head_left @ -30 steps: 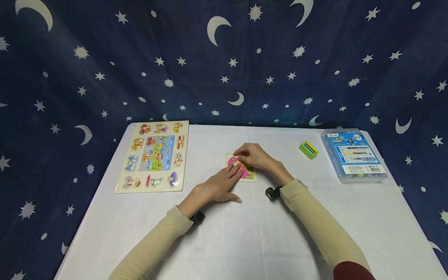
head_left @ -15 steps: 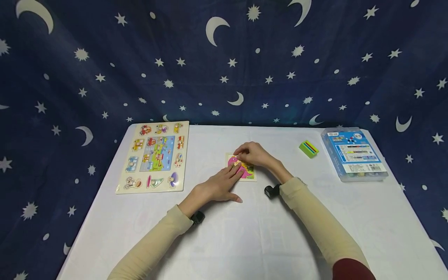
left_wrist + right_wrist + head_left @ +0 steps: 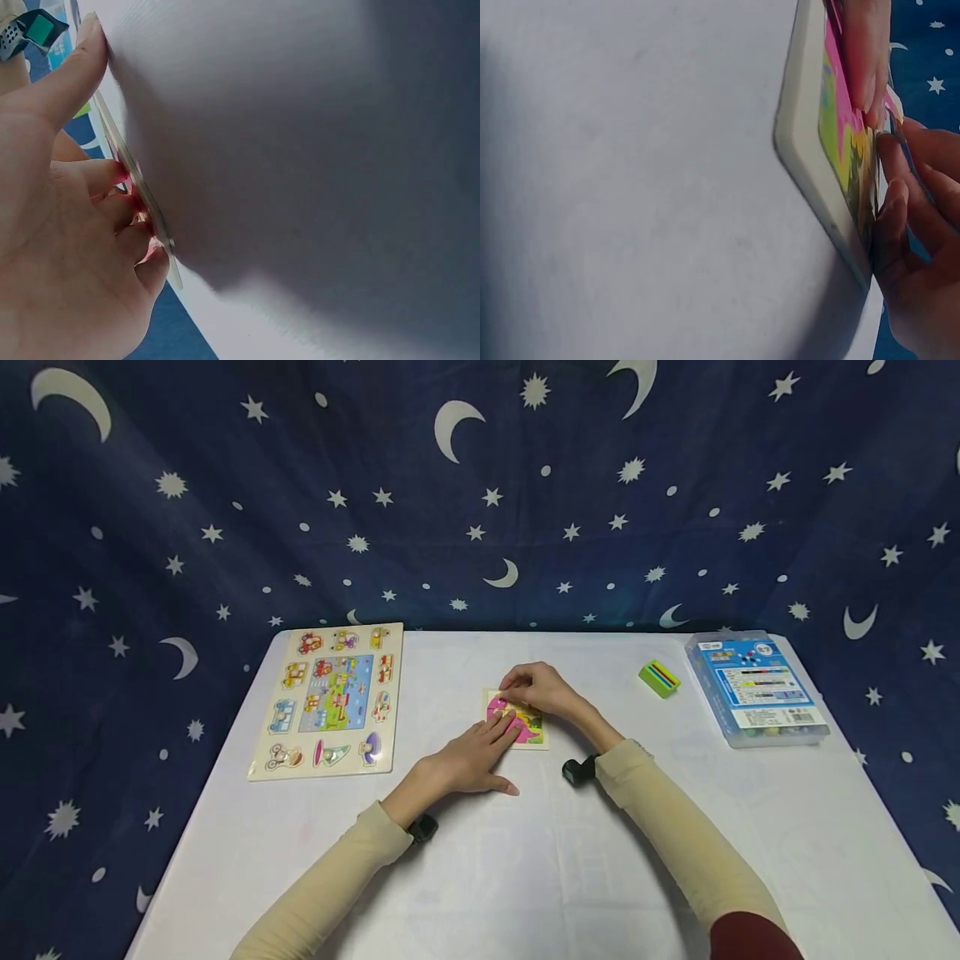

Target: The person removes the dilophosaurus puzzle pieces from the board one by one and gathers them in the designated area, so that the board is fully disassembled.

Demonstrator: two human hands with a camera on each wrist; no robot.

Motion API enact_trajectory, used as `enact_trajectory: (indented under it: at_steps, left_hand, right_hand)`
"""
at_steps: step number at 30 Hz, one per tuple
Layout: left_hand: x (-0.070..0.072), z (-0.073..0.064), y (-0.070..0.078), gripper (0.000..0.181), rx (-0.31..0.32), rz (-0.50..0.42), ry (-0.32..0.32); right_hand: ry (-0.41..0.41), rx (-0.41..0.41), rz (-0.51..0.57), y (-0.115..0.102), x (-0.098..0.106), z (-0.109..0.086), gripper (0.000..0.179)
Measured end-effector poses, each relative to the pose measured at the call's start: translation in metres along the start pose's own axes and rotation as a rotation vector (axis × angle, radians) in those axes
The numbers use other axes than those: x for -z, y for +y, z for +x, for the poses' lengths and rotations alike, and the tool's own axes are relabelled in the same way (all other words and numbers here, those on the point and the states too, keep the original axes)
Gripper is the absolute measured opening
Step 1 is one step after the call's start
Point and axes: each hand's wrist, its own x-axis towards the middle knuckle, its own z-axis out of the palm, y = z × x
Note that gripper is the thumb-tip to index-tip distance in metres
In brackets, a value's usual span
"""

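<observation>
A small square wooden puzzle [image 3: 534, 744] with a pink figure on a yellow and green ground lies mid-table. My left hand [image 3: 468, 760] rests on its lower left part, fingers extended over the pink area and thumb out on the cloth. In the left wrist view the fingertips of the left hand [image 3: 71, 232] bear on the puzzle's face. At the puzzle's top edge is my right hand [image 3: 546, 691], fingers bent. The right wrist view shows the right hand [image 3: 922, 217] pinching a pink and pale puzzle piece [image 3: 893, 105], tilted up from the board. Fingers hide part of the picture.
A larger peg puzzle board [image 3: 258, 760] with vehicle pieces lies at the left. To the right are a green block with coloured stripes [image 3: 660, 678] and a clear plastic case [image 3: 757, 693] with a blue label. A starry dark blue curtain [image 3: 405, 560] hangs behind the white table [image 3: 525, 877].
My right hand has shifted very slightly at the puzzle's top edge, its forearm a little to the left. The left hand stays in place on the puzzle. The head view has tilted slightly.
</observation>
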Motion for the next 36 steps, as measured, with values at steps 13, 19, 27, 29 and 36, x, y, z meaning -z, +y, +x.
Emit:
enact_trajectory:
  at_steps: [13,19,27,29,36]
  left_hand:
    - [-0.003,0.001,-0.001,0.102,0.006,0.015,-0.002]
    - [-0.004,0.002,-0.001,0.102,0.005,0.018,-0.006]
    - [-0.004,0.002,0.000,0.103,0.018,0.010,-0.011]
    - [-0.003,0.001,0.000,0.103,0.018,0.008,-0.013]
    - [-0.003,0.001,0.001,0.102,0.011,0.002,-0.005]
  right_hand:
    - [0.029,-0.084,0.084,-0.003,-0.001,0.001,0.020]
    - [0.046,-0.088,0.093,-0.001,0.002,-0.001,0.021]
    - [0.082,-0.123,0.094,0.001,0.010,-0.008,0.021]
    - [0.087,-0.130,0.097,0.002,0.013,-0.010,0.021]
    - [0.098,-0.142,0.140,0.007,0.024,-0.019,0.022]
